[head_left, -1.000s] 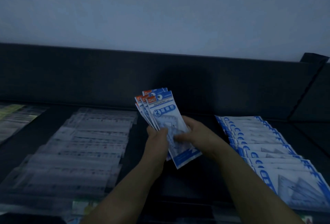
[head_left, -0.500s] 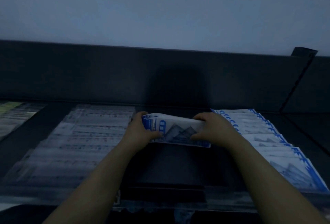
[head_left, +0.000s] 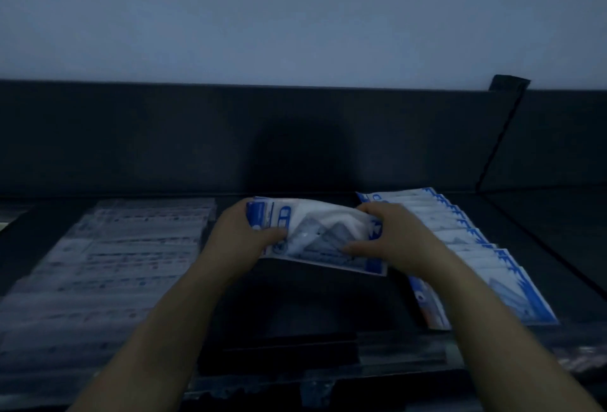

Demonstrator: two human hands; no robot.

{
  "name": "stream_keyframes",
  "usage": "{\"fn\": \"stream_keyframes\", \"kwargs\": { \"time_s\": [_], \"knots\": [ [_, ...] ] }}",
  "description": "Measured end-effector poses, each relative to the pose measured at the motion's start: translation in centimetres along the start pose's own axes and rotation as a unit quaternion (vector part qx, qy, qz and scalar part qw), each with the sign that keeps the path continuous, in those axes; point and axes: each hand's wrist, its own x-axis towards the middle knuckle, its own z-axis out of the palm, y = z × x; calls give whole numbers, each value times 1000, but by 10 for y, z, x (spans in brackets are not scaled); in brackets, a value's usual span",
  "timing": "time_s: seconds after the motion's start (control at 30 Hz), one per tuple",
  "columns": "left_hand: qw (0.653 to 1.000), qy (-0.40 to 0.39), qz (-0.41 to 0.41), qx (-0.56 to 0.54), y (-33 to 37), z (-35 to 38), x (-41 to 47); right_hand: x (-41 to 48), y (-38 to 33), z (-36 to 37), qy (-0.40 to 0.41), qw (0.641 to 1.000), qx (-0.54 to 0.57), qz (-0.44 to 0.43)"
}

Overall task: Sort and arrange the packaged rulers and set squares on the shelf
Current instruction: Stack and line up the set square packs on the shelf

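Your left hand (head_left: 243,237) and right hand (head_left: 391,240) grip opposite ends of the set-square packets (head_left: 315,234), held sideways between them; a fanned packet row (head_left: 486,247) lies just beyond your right hand.

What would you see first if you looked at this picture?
The left hand and the right hand hold a blue-and-white bundle of set square packets sideways over the middle of the dark shelf. To its right lies a fanned row of matching packets; to its left, clear ruler packets.
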Motion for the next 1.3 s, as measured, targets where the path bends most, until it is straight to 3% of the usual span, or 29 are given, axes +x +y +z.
{"fn": "stream_keyframes", "kwargs": {
  "time_s": [0.2, 0.37, 0.57, 0.77, 0.97, 1.1, 1.2, 1.3],
  "knots": [
    [993, -103, -10, -62, 37, 82, -30, -51, 48, -92, -69, 994, 36, 72],
    [987, -159, -12, -32, 47, 157, -47, -74, 110, -132, -104, 986, 36, 122],
    [990, -117, -50, 63, 47, 196, -57, -60, 164, -135, -166, 972, -19, 167],
    [995, -41, -45, 74, 50, 211, -46, -31, 169, -133, -150, 984, -14, 99],
    [990, -55, -76, 103, 56, 203, -40, -27, 170, -136, -187, 978, -60, 71],
    [971, -17, -3, 240, 53, 204, -45, -42, 176, -128, -142, 985, -91, 27],
    [932, -79, 46, 350, 45, 215, -49, -52, 181, -118, -165, 983, -76, 4],
    [898, -156, 14, 410, 32, 220, -54, -60, 186, -114, -209, 976, -65, -20]
  ]
}}
